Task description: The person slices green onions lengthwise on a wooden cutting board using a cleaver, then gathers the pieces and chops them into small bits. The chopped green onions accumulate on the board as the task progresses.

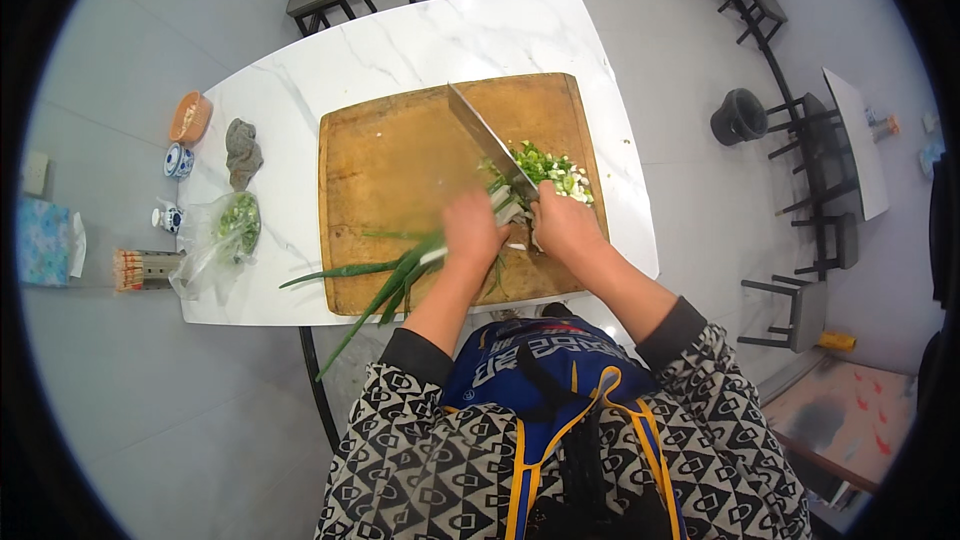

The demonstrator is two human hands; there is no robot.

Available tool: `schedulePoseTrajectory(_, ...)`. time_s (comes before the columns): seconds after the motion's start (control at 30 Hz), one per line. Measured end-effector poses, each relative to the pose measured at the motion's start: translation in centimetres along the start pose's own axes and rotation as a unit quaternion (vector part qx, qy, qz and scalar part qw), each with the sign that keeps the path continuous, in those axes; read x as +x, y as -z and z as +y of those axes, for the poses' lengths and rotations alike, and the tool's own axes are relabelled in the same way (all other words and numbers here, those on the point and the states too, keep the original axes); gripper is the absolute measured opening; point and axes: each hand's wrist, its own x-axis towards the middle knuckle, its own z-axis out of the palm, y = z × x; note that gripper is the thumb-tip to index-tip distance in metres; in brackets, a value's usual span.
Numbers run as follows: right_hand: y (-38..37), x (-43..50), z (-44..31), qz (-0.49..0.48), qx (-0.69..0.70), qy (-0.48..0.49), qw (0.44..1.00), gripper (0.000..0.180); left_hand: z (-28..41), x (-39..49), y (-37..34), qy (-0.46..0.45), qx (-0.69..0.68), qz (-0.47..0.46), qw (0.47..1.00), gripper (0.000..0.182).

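On a wooden cutting board (390,157), my left hand (474,229) is closed over a bunch of green onions (411,264), whose long green leaves trail over the board's near left edge. My right hand (564,223) grips the handle of a cleaver (487,136); its broad blade slants up and left across the board, close to the white ends of the onions. Chopped green onion (551,169) lies in a heap to the right of the blade. A blurred patch hides part of the board beyond my left hand.
The white marble-look table (375,45) also bears a grey cloth (244,152) and a plastic bag with chopped greens (240,225). At its left edge are an orange basket (190,118), a blue-and-white jar (178,160), a small pot (169,217) and a chopstick holder (154,270). Stools stand beyond.
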Motion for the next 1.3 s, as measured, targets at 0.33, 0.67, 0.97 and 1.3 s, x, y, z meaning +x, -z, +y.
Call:
schedulePoseTrajectory(0.33,3.2,-4.1,0.2,-0.029,-0.074,0.055,0.995,0.018,1.1,-0.2,-1.4,0.001,0.06,0.05,0.997,0.061)
schedulePoseTrajectory(0.67,3.8,-4.0,0.1,-0.052,-0.116,0.075,0.989,0.018,0.4,0.5,-1.2,0.006,-0.002,0.0,1.0,0.069)
schedulePoseTrajectory(0.97,2.4,-3.1,0.1,-0.099,-0.145,0.039,0.984,0.016,-0.4,-1.0,-2.0,0.004,-0.182,0.094,0.979,0.067)
schedulePoseTrajectory(1.3,4.4,-2.7,-1.5,-0.159,-0.173,0.05,0.971,0.017,-0.8,-1.1,-3.7,0.01,-0.212,0.216,0.953,0.032)
